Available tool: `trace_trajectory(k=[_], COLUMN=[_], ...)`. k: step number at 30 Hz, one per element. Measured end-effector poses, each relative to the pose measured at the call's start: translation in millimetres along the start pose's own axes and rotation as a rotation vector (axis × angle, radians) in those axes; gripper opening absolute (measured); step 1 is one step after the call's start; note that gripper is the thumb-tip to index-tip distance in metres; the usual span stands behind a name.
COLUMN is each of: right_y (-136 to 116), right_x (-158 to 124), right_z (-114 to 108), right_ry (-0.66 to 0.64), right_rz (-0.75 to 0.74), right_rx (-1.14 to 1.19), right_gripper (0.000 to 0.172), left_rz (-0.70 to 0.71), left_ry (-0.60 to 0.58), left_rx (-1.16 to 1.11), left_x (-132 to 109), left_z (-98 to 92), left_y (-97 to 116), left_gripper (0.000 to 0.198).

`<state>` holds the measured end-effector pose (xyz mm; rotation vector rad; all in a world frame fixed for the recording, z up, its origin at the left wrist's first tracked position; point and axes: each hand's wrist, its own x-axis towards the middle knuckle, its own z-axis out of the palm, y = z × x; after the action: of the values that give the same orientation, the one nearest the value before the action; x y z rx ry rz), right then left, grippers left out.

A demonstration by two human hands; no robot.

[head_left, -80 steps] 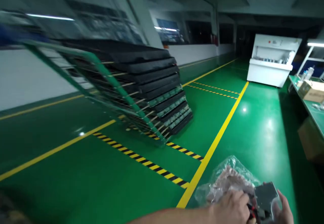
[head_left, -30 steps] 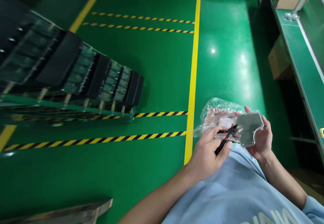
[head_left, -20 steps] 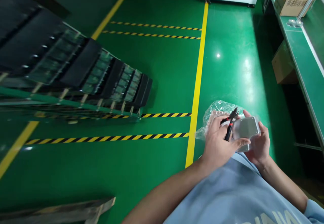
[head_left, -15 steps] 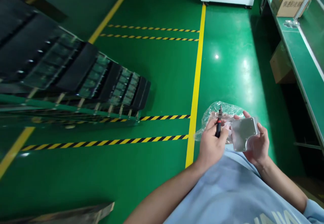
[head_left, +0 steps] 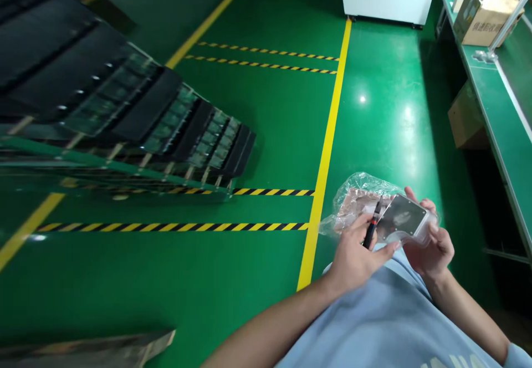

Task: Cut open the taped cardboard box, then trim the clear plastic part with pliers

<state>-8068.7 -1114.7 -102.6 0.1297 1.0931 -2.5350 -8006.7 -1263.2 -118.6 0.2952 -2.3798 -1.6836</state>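
Two bare hands occupy the lower right of the field, and between them we find a grey rounded plate with small round marks near its corners, held tilted in front of the chest, its edges seemingly set in clear material. The right hand cups the plate from beneath, its fingers spread and curled around the far edge. The left hand grips a slim black-and-red hand tool, probably small cutters, its fingers closed together around the handle and its thumb stretched towards the plate's lower edge. The tool's tip stands just beside the plate; we cannot tell whether the two touch. Directly behind them lies a clear plastic bag containing pinkish padding. As far as we can judge, the plate is out of the bag, while the padding is not; no cut is evident. Beyond the hands, a yellow floor line crosses the green floor, a green bench carries a cardboard box on the right, and a green rack of dark boards stands at the left.
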Motion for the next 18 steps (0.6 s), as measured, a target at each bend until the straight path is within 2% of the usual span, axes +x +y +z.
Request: trace_trajectory(k=[2, 4, 6, 9, 12, 15, 18], right_y=[-6.3, -14.1, -21.2, -26.6, -24.4, -17.7, -10.5], right_x=[-1.2, -0.5, 2.1, 6.6, 7.4, 4.2, -0.3], right_z=[-1.4, -1.9, -2.0, -3.7, -6.6, -7.7, -7.2], right_ry=[-0.061, -0.081, -0.097, -0.205, -0.272, -0.174, -0.059], right_rz=[0.047, 0.153, 0.312, 0.605, 0.802, 0.729, 0.574], right_rx=[0.034, 0.066, 0.055, -0.025, -0.057, -0.059, -0.058], right_gripper=[0.033, 0.039, 0.048, 0.063, 0.065, 0.050, 0.038], left_rz=[0.078, 0.198, 0.363, 0.643, 0.755, 0.700, 0.623], left_ry=[-0.008, -0.062, -0.143, -0.227, -0.268, -0.245, -0.232], left_rx=[-0.001, -0.016, -0.006, 0.101, 0.210, 0.371, 0.554], left_x=[2.1, 4.7, 8.4, 15.4, 19.6, 15.8, 4.4], left_z=[-10.1, -24.8, -40.4, -57.3, -63.4, -64.5, -64.7], left_y=[-3.2, -6.6, -8.8, -10.4, -11.4, -9.3, -0.4], left_gripper=[0.050, 0.044, 0.037, 0.023, 0.013, 0.014, 0.038])
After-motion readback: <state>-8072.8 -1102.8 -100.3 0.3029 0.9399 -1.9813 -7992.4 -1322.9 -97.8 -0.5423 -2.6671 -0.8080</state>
